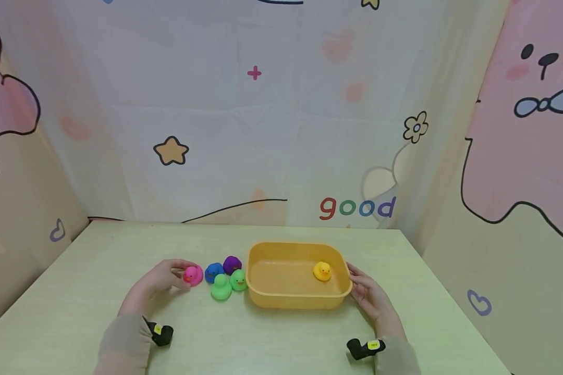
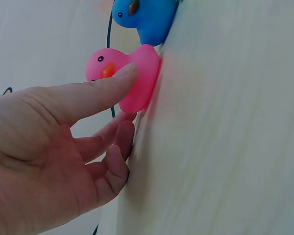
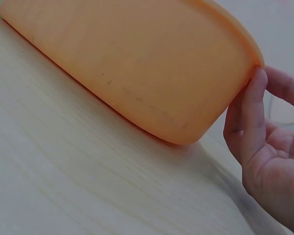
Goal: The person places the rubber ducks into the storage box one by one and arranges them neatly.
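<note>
My left hand [image 1: 164,276] pinches a pink rubber duck [image 1: 193,275] at the table's left. In the left wrist view the thumb [image 2: 112,81] lies across the pink duck's side, and the fingers behind it are partly hidden. At the right end of a yellow-orange plastic basin [image 1: 295,301], my right hand [image 1: 371,297] holds the rim. The right wrist view shows the thumb [image 3: 255,100] against the basin's corner, while other fingertips are hidden behind it. Inside the basin, toward its right, sits a yellow rubber duck [image 1: 322,271].
Between the pink duck and the basin stand a blue duck [image 1: 213,272], a purple duck [image 1: 232,264] and two green ducks, one [image 1: 221,287] nearer the front and one [image 1: 238,280] beside the basin wall. A printed cloth [image 1: 206,172] hangs behind the pale table [image 1: 262,344].
</note>
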`<state>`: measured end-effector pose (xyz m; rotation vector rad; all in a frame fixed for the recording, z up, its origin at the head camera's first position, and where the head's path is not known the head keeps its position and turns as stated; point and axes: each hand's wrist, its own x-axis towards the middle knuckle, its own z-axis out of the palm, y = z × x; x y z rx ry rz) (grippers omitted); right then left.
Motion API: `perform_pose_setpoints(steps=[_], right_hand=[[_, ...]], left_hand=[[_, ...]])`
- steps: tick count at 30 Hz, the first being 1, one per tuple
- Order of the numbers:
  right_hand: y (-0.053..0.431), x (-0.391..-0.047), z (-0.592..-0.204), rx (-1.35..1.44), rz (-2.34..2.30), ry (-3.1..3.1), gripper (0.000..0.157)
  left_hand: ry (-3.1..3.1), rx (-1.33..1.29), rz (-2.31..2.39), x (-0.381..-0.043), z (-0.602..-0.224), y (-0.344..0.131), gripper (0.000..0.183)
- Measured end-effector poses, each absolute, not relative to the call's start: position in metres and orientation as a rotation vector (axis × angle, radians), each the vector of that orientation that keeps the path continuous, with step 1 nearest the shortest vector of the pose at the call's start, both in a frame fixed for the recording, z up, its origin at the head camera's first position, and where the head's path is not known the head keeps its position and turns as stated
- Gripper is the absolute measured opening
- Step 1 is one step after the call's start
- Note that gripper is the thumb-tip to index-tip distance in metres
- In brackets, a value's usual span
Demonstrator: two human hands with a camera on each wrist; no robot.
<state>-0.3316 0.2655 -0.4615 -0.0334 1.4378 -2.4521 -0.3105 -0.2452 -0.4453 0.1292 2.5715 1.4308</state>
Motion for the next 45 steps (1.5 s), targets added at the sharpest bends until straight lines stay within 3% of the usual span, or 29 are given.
perform_pose_setpoints(steps=[4, 22, 30, 38, 45], right_hand=[[0.265, -0.332, -0.461, -0.029, -2.453, 1.417, 0.049], [0.267, -0.33, -0.462, -0.038, -2.469, 1.371, 0.03], [0.265, -0.332, -0.461, 0.014, -2.436, 1.446, 0.054], [0.266, -0.331, -0.462, -0.01, -2.448, 1.423, 0.031], [0.267, -0.332, -0.463, -0.054, -2.457, 1.407, 0.03]], left_hand=[[2.591, 0.119, 1.426, -0.311, -0.446, -0.244, 0.054], [2.551, -0.076, 1.489, -0.313, -0.441, -0.246, 0.062], [2.48, -0.083, 1.624, -0.311, -0.435, -0.246, 0.065], [2.317, -0.08, 1.819, -0.311, -0.436, -0.247, 0.067], [2.281, -0.083, 1.874, -0.312, -0.438, -0.247, 0.068]])
